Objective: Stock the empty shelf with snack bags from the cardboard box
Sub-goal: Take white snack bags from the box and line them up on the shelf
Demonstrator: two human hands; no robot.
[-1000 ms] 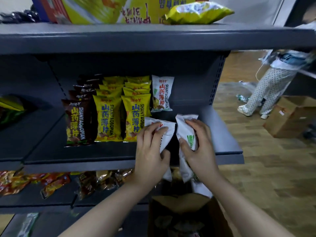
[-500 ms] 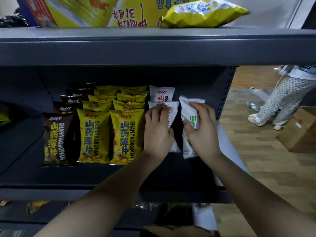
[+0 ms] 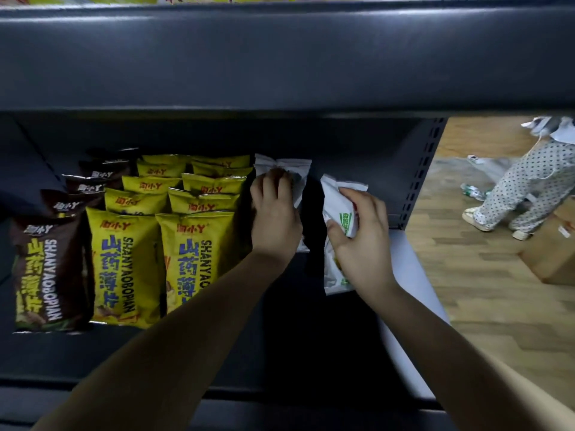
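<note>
Both hands are further into the shelf (image 3: 404, 306) now than a second ago, when they were still hovering over the shelf's front edge with the cardboard box showing below (the box has dropped out of view completely). The left hand (image 3: 275, 217) has its fingers curled over a white snack bag (image 3: 300, 174), pushing it back behind the spot where it was half a second ago, so it now sits right up against the white bag already standing at the back; I can't really tell the two apart under the fingers. Just left of those fingers are the yellow snack bags (image 3: 196, 259) in two neat rows, and further left the brown snack bags (image 3: 46, 269), none of which have budged. The right hand (image 3: 362, 244) grips a second white bag (image 3: 337, 213) with the thumb clamped on the near face and the fingers wrapped round the far side, holding it upright and a bit tilted, its bottom edge below the palm close to the shelf surface. Compared with half a second ago the gap between the two hands is wider, with dark bare shelf showing between the fingertips of one and the thumb of the other. Off to the right of the fingers, someone in spotted trousers (image 3: 529, 188) is on the wooden floor (image 3: 485, 290).
</note>
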